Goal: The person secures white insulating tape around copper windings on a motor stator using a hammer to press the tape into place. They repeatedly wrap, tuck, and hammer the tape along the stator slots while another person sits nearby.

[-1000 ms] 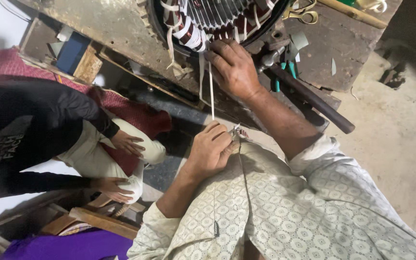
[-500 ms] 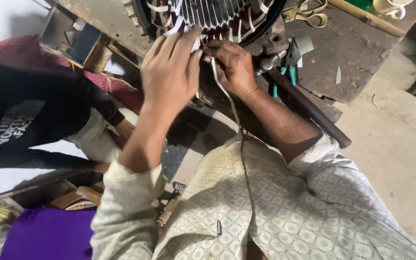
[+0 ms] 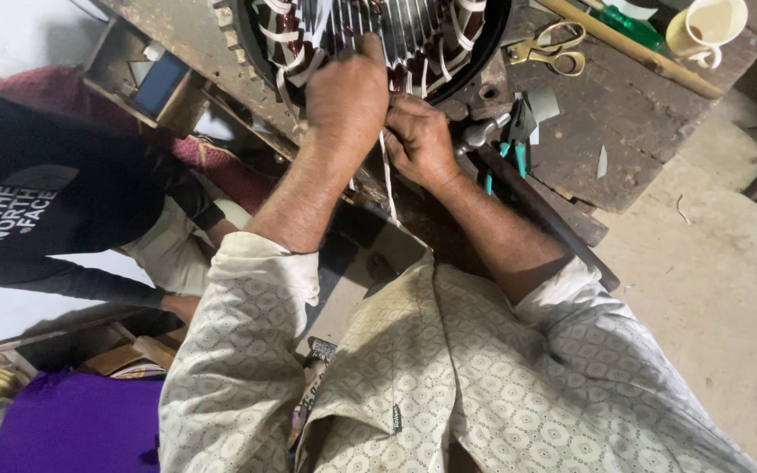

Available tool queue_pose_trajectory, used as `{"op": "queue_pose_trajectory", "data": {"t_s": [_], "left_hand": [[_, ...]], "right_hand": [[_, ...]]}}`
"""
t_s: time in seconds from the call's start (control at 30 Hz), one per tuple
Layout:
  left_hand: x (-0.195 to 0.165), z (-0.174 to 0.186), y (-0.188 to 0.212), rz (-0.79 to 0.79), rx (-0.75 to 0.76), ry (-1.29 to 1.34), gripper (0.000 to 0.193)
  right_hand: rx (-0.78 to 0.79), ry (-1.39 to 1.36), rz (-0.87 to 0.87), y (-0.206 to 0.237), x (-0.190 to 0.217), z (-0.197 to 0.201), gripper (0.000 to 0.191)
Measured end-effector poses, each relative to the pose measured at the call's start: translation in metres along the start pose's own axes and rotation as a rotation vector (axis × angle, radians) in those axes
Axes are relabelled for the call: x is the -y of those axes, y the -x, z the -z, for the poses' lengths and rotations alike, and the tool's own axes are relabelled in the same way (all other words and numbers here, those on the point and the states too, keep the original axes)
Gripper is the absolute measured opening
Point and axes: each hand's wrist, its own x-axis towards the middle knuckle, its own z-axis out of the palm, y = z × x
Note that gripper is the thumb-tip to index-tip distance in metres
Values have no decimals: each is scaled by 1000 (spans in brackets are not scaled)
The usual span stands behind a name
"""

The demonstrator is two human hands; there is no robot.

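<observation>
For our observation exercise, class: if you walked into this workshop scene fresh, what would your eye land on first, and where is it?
First, the big round motor stator at the top edge of the wooden bench, its slots laced with white tape. Both hands press against its lower rim: the left hand lies on the windings, the right hand pinches a white strip hanging down. Yellow-handled scissors and a cream cup sit to the right.

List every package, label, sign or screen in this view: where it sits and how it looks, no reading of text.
Printed logo: white block lettering on the black sleeve of the person at left.
Garment tag: small dark tab on the patterned cream shirt, bottom centre.
Printed label: small black tag with pale print, below the left forearm, half hidden by the shirt.
Blue panel: flat rectangle in the wooden box, upper left; cannot tell if it is a screen.
</observation>
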Motion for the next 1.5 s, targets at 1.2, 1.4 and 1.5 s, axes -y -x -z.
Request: {"op": "queue_pose_trajectory", "data": {"t_s": [1.2, 1.4, 1.5], "left_hand": [[1, 3, -13, 18, 46, 58, 87], [9, 44, -3, 64, 290, 272, 55], [20, 79, 29, -16, 396, 579, 43]], "right_hand": [[-25, -154, 25, 4, -14, 7, 19], [-5, -187, 13, 2, -25, 0, 17], [12, -280, 29, -2, -26, 2, 17]]}}
